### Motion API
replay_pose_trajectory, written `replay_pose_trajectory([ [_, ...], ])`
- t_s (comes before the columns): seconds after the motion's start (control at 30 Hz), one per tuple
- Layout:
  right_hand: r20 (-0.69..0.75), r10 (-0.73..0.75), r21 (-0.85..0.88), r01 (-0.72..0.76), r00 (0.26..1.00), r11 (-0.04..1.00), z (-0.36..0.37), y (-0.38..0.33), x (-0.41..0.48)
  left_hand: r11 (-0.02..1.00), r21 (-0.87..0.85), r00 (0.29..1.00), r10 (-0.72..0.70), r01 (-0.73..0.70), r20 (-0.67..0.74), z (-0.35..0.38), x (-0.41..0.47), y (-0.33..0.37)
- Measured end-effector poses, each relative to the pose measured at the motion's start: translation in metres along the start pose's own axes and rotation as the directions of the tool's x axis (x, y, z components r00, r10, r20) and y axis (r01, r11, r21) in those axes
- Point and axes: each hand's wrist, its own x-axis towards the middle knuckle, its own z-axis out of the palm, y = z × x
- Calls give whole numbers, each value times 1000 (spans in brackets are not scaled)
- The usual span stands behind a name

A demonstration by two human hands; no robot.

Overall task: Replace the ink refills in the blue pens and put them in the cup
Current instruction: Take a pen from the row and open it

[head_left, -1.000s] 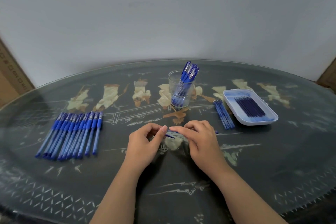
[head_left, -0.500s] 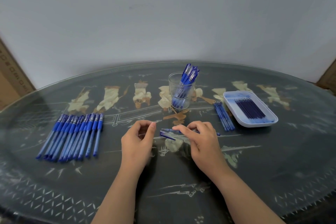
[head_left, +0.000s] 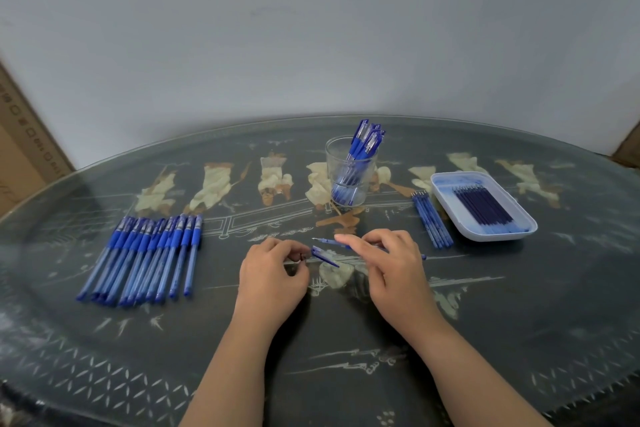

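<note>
My right hand (head_left: 388,263) holds a thin blue pen (head_left: 329,241) low over the table, its index finger lying straight along it. The pen's point sticks out to the left. A short blue cap piece (head_left: 323,256) sits between my two hands. My left hand (head_left: 273,274) is just left of it, its fingers curled and its fingertips pinching a small dark pen part (head_left: 303,256) that is mostly hidden. The clear cup (head_left: 349,184) stands behind my hands and holds several blue pens (head_left: 365,142).
A row of several blue pens (head_left: 149,253) lies at the left. A white tray (head_left: 498,236) at the right holds dark refills (head_left: 485,208), with several loose refills (head_left: 433,222) beside it. The dark glass-topped table (head_left: 346,364) ends at a wall; a cardboard box (head_left: 20,149) stands far left.
My hands were together on the pen. My left hand has pulled away to the left, and the pen's thin point and a blue cap piece now show between the hands.
</note>
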Motion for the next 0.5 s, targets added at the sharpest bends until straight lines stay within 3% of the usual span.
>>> replay_pose_trajectory([
  [0.33,-18,6,22,-6,1000,1000,-1,-3,0,997,-77,1000,9,-8,8,-1,1,-2],
  [0.5,-102,35,65,-28,994,997,-7,-5,1,994,-83,994,67,-75,-90,-1,-3,-2],
])
